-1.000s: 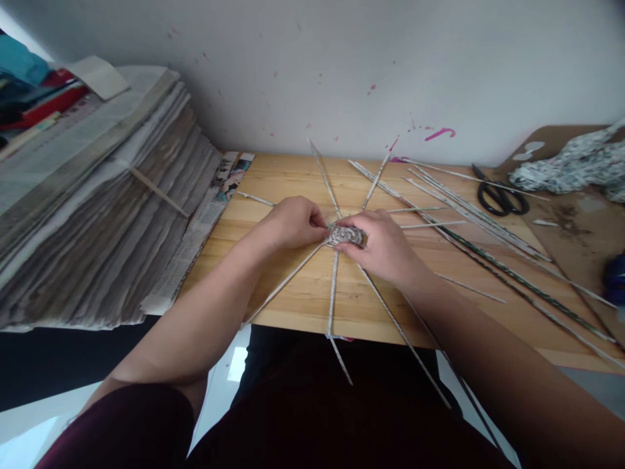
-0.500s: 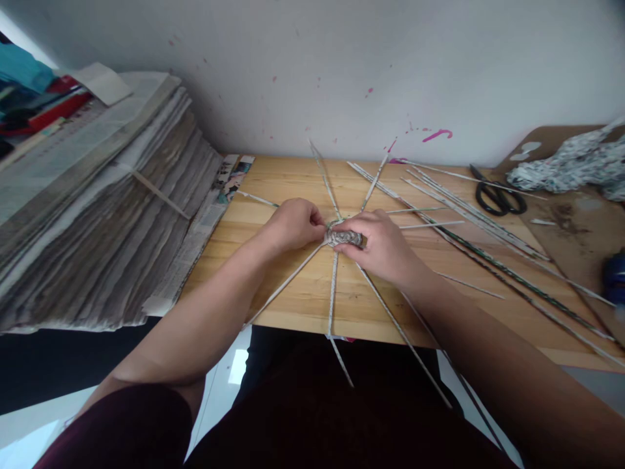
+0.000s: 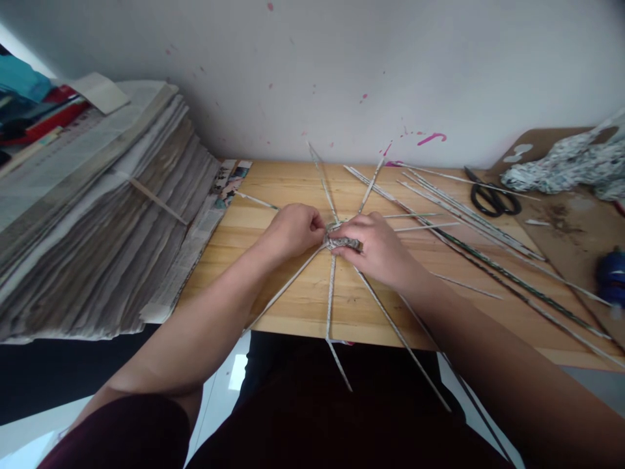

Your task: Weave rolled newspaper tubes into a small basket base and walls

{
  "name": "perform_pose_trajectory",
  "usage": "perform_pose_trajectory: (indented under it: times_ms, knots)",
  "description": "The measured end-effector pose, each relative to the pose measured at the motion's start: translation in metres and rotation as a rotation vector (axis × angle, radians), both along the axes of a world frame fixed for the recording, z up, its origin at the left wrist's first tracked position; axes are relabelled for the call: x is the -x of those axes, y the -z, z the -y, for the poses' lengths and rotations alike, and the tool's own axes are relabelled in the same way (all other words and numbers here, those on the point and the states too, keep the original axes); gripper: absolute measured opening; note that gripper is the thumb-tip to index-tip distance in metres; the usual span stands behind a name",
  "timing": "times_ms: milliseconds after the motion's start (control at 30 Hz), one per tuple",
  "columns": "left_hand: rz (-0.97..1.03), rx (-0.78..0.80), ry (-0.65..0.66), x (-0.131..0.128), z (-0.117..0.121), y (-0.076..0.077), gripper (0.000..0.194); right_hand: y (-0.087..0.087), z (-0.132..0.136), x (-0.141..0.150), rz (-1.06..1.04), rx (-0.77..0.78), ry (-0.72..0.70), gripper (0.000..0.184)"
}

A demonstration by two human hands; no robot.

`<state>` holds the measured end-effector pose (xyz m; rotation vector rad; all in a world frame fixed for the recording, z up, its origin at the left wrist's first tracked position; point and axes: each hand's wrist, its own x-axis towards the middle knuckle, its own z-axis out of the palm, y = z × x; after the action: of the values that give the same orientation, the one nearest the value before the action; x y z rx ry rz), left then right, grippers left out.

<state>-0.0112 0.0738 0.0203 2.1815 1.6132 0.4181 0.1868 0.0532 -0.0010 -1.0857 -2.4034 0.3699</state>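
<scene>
A small woven centre of rolled newspaper [image 3: 344,243] lies on the wooden table [image 3: 288,312]. Thin paper tubes [image 3: 331,293] fan out from it like spokes, some hanging over the front edge. My right hand [image 3: 374,247] is closed around the right side of the woven centre, thumb below and fingers above. At its left side my left hand [image 3: 297,229] pinches with thumb and forefinger, close to where a spoke leaves the weave. The bit between those fingertips is too small to make out.
A tall tied stack of newspapers [image 3: 107,221] stands at the left. Loose paper tubes [image 3: 493,264] lie on the right, near black scissors [image 3: 493,195]. Beyond are a bundle of braided paper [image 3: 551,166], a brown board [image 3: 561,221] and a blue bottle [image 3: 611,277]. A paint-spotted wall [image 3: 312,65] rises behind.
The view has shifted slightly, so everything sits a little lower and to the left. Both hands keep nearly the same hold at the woven centre.
</scene>
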Motion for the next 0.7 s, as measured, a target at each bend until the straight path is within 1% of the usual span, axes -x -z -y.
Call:
perform_pose_trajectory:
  times_ms: [167,267,367,433,567,700]
  knots:
    - [0.019,-0.044,0.032,-0.002,0.001,0.003,0.010,0.002,0.000,-0.001,-0.009,-0.016,-0.002,0.019]
    - [0.028,-0.045,0.061,-0.001,-0.001,0.006,0.010,0.002,0.000,-0.001,-0.007,-0.018,-0.019,0.019]
    - [0.067,-0.051,0.100,0.001,-0.003,0.010,0.008,0.002,0.000,-0.002,-0.010,-0.017,-0.025,0.020]
    - [0.107,-0.083,0.123,0.001,-0.004,0.012,0.008,0.002,0.001,-0.002,-0.021,-0.018,-0.034,0.019]
    - [0.203,-0.132,0.134,-0.002,-0.001,0.014,0.014,0.000,0.001,-0.001,-0.029,-0.020,-0.015,0.020]
    - [0.158,-0.125,0.106,-0.006,0.003,0.013,0.021,0.000,0.002,0.000,-0.037,-0.010,0.014,0.020]
